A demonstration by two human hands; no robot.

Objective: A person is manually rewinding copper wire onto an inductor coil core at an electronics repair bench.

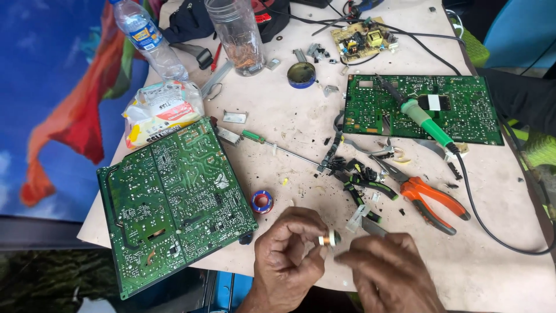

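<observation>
I am pinching the small copper-wound coil (330, 238) in my left hand (288, 255) fingers, right hand (387, 272) fingers (nearly closed, seemingly empty) touching it, keeping it steady above the tabletop (289, 116).

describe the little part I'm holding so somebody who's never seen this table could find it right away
Start from the large green circuit board at the table's near left corner and move right to the two hands at the near edge. Pinched in the left hand fingertips is a small coil, copper-wound with pale ends. Unlike the blue-and-red solder spool nearby, it is off the table.
</observation>
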